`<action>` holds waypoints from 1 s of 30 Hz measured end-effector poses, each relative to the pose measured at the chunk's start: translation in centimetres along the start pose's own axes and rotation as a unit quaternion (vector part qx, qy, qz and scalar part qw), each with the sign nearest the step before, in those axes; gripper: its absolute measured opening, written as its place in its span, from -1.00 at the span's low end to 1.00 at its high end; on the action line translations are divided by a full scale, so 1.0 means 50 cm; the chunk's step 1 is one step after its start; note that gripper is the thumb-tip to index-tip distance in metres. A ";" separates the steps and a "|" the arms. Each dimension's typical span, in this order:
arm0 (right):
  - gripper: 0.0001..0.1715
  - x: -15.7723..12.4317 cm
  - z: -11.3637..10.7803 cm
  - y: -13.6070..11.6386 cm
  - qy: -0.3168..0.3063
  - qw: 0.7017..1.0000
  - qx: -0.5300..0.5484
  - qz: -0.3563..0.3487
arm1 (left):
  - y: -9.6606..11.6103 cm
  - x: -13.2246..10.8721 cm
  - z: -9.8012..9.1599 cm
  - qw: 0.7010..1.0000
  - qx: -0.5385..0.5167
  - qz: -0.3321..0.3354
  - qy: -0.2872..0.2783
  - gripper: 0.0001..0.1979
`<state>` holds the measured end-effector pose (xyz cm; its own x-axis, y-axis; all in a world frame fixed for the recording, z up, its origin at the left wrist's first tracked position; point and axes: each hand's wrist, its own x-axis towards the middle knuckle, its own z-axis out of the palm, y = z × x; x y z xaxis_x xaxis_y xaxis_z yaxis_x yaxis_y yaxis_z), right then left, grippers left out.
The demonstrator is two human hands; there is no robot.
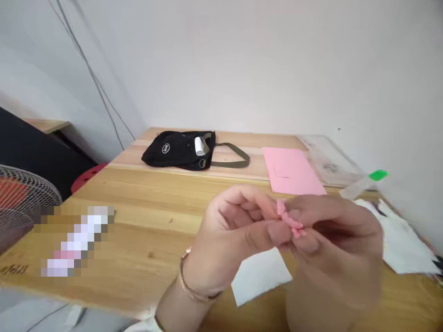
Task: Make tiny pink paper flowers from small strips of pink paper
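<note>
A small crumpled piece of pink paper is pinched between my two hands, above the wooden table. My left hand grips its left side between thumb and fingers, and a bracelet circles that wrist. From the right, my right hand holds the other side, its thumb and forefinger close to the left thumb tip. That hand is slightly blurred. Beneath the hands lies a white sheet of paper, partly covered by them. The fingers hide part of the pink piece.
Behind lie a black bag with an olive strap and a pink sheet. A clear plastic folder, a green-capped glue bottle and white papers sit at right. A pixelated object and a fan are left.
</note>
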<state>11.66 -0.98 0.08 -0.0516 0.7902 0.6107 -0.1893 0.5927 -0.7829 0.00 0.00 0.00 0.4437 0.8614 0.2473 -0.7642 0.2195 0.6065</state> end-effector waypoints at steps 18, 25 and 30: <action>-0.88 -0.008 0.008 0.001 0.072 0.996 -0.004 0.045 | -0.003 -0.012 -0.001 0.957 0.244 0.130 0.090 -0.90; -0.95 -0.006 0.008 -0.002 0.068 0.995 0.036 0.070 | -0.004 -0.007 0.004 0.949 0.271 0.137 0.090 -0.82; -0.96 -0.006 0.007 -0.003 0.072 0.994 0.033 0.076 | -0.004 -0.008 0.002 0.942 0.296 0.127 0.096 -0.89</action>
<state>11.36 -1.35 0.03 0.0550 0.8863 0.4598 -0.2534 0.4578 -0.8522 0.06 -0.43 -0.14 0.1458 0.9309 0.3348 -0.4147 -0.2498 0.8750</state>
